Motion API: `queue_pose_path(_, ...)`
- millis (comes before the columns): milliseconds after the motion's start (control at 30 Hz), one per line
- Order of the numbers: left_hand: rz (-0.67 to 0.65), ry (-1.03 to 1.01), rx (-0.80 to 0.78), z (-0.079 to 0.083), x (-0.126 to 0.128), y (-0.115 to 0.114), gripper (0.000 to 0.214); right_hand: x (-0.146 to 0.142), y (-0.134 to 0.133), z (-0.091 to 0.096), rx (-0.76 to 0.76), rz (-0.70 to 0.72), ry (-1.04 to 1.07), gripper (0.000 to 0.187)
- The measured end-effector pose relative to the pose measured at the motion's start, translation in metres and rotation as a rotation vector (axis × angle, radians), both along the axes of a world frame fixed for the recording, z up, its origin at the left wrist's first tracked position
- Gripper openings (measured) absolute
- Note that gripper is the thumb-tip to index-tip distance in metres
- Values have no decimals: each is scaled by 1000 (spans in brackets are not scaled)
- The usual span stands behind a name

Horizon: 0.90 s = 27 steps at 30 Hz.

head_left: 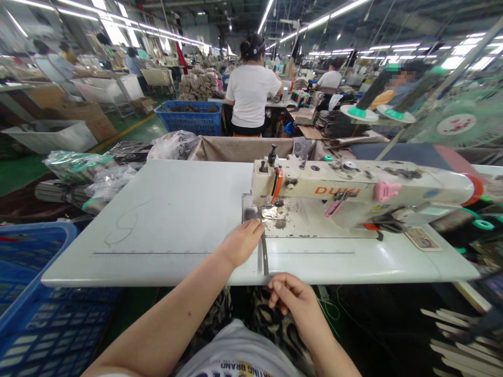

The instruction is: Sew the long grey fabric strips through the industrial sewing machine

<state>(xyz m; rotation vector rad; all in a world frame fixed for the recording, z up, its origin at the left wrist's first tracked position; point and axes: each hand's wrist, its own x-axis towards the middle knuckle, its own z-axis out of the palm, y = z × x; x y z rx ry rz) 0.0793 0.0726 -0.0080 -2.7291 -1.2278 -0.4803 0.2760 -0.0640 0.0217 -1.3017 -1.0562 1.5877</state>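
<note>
A narrow grey strip (264,256) runs from the table's front edge up to the needle of a white sewing machine (353,191). My left hand (241,242) rests on the table with its fingers curled, pressing the strip just in front of the needle plate (275,217). My right hand (293,298) is at the table's front edge, fingers closed, pinching the strip's near end. The strip lies straight between both hands.
The white table (157,220) carries a printed ruler line along its front. Blue plastic crates (35,293) stand at the left and bagged bundles (86,173) lie beyond the table's left corner. Other workers sit at benches behind, one in a white shirt (251,91). A fan (463,123) is at right.
</note>
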Motion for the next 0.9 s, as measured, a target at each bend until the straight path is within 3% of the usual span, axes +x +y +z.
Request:
queue_pose_path(200,2,-15,-5,2,0,-1,21,14,23,8,137,-79,-146,42)
queue_pose_path(433,21,-57,-5,3,0,-3,23,33,50,-6,369,-175,-505,31)
queue_pose_path(900,6,-26,-20,2,0,-4,20,44,53,-11,312,-175,-496,38)
